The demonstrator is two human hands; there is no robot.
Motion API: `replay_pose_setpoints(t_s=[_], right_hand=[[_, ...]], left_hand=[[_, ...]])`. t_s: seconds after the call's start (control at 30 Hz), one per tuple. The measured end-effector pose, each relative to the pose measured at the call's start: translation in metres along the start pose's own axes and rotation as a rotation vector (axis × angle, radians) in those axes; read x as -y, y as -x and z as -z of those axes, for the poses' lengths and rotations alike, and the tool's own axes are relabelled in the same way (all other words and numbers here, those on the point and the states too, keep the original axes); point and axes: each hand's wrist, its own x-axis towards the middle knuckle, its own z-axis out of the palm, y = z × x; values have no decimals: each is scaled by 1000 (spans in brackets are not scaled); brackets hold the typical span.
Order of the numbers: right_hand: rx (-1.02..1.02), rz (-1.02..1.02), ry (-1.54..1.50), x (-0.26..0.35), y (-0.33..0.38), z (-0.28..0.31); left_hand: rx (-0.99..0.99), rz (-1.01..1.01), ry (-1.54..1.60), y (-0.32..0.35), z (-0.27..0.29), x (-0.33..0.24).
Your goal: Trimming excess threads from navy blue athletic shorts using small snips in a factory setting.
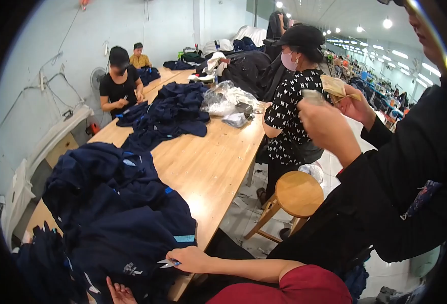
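Observation:
In front of me a dark navy garment (127, 223) lies spread over the near end of the wooden table, with a pale printed mark and a light-blue strip near its edge. My right hand (190, 259) is closed around small scissors (167, 263), whose blades rest over the cloth beside the printed mark. My left hand (119, 291) lies on the garment's lower part, fingers apart and holding nothing I can see; the lower edge cuts off part of it.
More navy garments (175, 109) and a clear plastic bag (226, 99) lie farther up the table (208, 162). A round wooden stool (298, 194) stands to the right. Close on my right, a person in black (385, 197) handles pale material; other people are around the table.

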Motion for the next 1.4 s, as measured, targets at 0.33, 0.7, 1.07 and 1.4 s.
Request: replay_pose_setpoints(t_s=[0.33, 0.7, 1.07, 1.4], right_hand=[[32, -41, 34, 4, -8, -13], [-7, 75, -50, 3, -21, 3], [64, -203, 34, -7, -34, 23], [60, -80, -22, 21, -78, 4]], left_hand=[[-377, -13, 122, 10, -34, -1], [-477, -85, -126, 14, -70, -4], [-748, -174, -667, 76, -106, -48], [-583, 378, -715, 26, -123, -9]])
